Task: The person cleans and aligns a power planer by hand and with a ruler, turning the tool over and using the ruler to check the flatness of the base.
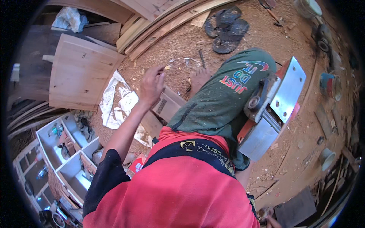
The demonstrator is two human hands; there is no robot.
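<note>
Resting on knee: planer (272,110), upturned, silver soleplate, red body.

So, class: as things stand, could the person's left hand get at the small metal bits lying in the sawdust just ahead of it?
Probably yes. The left hand is raised with fingers loose, holding nothing, and the small metal bits lie on open sawdust just beyond it. Only the bare foot sits beside that path, not across it.

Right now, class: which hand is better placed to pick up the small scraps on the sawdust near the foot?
Left. The left hand hovers open beside the scraps; the right arm drops back behind the planer.
</note>
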